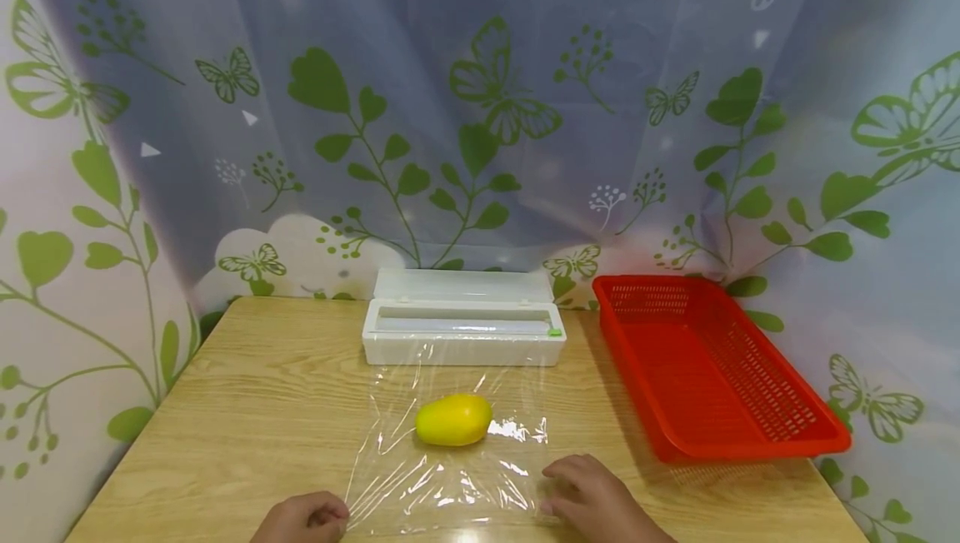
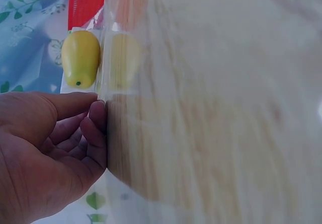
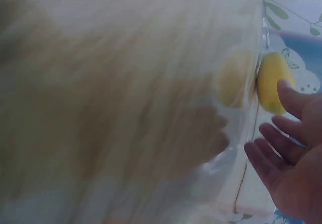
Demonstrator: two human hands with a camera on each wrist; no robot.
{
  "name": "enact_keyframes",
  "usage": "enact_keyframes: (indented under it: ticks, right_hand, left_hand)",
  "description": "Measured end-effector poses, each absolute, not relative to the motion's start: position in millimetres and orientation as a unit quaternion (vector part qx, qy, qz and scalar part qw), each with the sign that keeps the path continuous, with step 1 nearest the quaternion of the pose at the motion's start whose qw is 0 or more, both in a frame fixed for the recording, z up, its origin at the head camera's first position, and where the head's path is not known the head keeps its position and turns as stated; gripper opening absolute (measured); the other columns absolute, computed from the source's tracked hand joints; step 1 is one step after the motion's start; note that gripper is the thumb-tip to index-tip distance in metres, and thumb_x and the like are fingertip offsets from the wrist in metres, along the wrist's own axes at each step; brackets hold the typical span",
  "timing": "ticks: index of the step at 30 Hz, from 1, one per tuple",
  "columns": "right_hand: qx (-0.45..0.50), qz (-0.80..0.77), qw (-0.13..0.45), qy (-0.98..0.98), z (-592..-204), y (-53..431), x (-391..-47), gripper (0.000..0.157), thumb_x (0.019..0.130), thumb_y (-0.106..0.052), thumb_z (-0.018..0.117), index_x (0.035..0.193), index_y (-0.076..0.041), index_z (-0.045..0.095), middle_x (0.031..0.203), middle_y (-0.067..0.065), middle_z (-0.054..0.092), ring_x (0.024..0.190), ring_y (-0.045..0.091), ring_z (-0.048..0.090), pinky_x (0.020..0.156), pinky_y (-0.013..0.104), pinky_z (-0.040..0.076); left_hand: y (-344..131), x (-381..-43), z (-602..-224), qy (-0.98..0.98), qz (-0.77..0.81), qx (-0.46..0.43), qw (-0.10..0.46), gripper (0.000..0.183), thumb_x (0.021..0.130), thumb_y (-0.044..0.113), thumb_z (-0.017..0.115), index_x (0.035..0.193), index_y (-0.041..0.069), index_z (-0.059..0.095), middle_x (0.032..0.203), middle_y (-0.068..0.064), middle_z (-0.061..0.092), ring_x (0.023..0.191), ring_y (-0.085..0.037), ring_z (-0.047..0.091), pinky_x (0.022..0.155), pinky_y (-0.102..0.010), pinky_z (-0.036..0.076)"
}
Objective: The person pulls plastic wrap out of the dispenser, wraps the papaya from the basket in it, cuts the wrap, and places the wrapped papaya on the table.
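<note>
A sheet of clear cling film stretches from a white cling film dispenser toward the near edge of the wooden table. On the film lies a yellow mango, greenish at one end. At the film's near left corner, my left hand pinches the edge between thumb and fingers, and creases fan out from there. The left wrist view shows this hand close up, below the mango. My right hand is beside the film's near right corner, its fingers spread and apart from the thumb.
The dispenser's lid stands raised at the back, with a green slider at its right end. A red plastic basket sits on the table's right side. Patterned cloth hangs behind the table.
</note>
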State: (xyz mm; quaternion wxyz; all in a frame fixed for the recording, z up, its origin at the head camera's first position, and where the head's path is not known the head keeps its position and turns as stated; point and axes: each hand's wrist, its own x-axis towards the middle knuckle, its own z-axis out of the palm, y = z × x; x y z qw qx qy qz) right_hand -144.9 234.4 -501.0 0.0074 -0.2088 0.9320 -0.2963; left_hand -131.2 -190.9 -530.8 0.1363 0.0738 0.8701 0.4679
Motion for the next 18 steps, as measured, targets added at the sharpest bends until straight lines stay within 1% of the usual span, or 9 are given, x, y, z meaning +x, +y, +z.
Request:
enact_keyframes:
  ticks: [2, 4, 8, 10, 13, 15, 18]
  right_hand:
    - [-0.242, -0.281, 0.000, 0.929, -504.1, 241.6, -145.0, 0.030, 0.090, -0.035, 0.076, 0.113, -0.016, 0.072, 0.111, -0.008, 0.067, 0.104, 0.014, 0.060, 0.090, 0.034, 0.053]
    - [-0.269, -0.275, 0.007, 0.923, -507.1, 247.8, -145.5, 0.028, 0.090, -0.035, 0.076, 0.112, -0.017, 0.072, 0.110, -0.010, 0.067, 0.103, 0.010, 0.058, 0.090, 0.032, 0.052]
    - [-0.331, -0.254, 0.001, 0.909, -513.4, 256.6, -146.9, 0.025, 0.090, -0.038, 0.075, 0.107, -0.019, 0.072, 0.106, -0.010, 0.068, 0.099, 0.008, 0.056, 0.084, 0.028, 0.051]
    - [-0.363, -0.244, -0.019, 0.899, -517.1, 259.4, -147.2, 0.021, 0.090, -0.035, 0.075, 0.104, -0.020, 0.072, 0.104, -0.010, 0.067, 0.096, 0.007, 0.055, 0.079, 0.025, 0.051]
    - [-0.397, -0.232, -0.054, 0.886, -522.5, 261.5, -148.0, 0.013, 0.090, -0.030, 0.076, 0.099, -0.020, 0.072, 0.102, -0.010, 0.065, 0.093, 0.006, 0.053, 0.074, 0.021, 0.048]
    - [-0.408, -0.228, -0.070, 0.881, -525.3, 261.3, -148.3, 0.010, 0.089, -0.026, 0.077, 0.096, -0.021, 0.072, 0.102, -0.011, 0.064, 0.093, 0.004, 0.052, 0.074, 0.018, 0.047]
    - [-0.424, -0.222, -0.100, 0.872, -528.9, 260.7, -149.6, 0.010, 0.087, -0.020, 0.080, 0.092, -0.022, 0.071, 0.100, -0.012, 0.062, 0.091, 0.004, 0.053, 0.075, 0.015, 0.047]
  left_hand:
    - [-191.8, -130.5, -531.3, 0.868, 0.471, 0.076, 0.137, 0.013, 0.089, 0.017, 0.072, 0.094, 0.005, 0.072, 0.079, 0.001, 0.067, 0.067, -0.005, 0.057, 0.060, -0.022, 0.046]
    - [-193.0, -130.0, -531.7, 0.866, 0.474, 0.080, 0.137, 0.014, 0.088, 0.016, 0.072, 0.095, 0.004, 0.072, 0.080, 0.001, 0.067, 0.067, -0.004, 0.057, 0.061, -0.022, 0.047]
    - [-195.7, -129.7, -532.3, 0.853, 0.490, 0.085, 0.159, 0.017, 0.089, 0.016, 0.072, 0.099, 0.003, 0.071, 0.083, 0.000, 0.067, 0.070, -0.007, 0.059, 0.062, -0.022, 0.049]
    - [-196.9, -129.9, -532.6, 0.846, 0.497, 0.089, 0.171, 0.017, 0.090, 0.016, 0.072, 0.100, 0.002, 0.071, 0.084, 0.000, 0.066, 0.072, -0.009, 0.060, 0.063, -0.022, 0.049]
    - [-198.6, -130.6, -533.2, 0.845, 0.495, 0.098, 0.177, 0.016, 0.090, 0.014, 0.071, 0.100, 0.002, 0.071, 0.085, 0.000, 0.065, 0.072, -0.008, 0.059, 0.063, -0.021, 0.049]
    - [-199.6, -130.4, -533.8, 0.846, 0.493, 0.109, 0.171, 0.015, 0.090, 0.012, 0.071, 0.100, 0.001, 0.070, 0.085, -0.001, 0.065, 0.070, -0.005, 0.058, 0.063, -0.020, 0.049]
    - [-200.6, -129.8, -534.5, 0.846, 0.493, 0.120, 0.167, 0.015, 0.089, 0.010, 0.070, 0.100, 0.000, 0.070, 0.086, -0.002, 0.065, 0.070, -0.002, 0.057, 0.064, -0.019, 0.049]
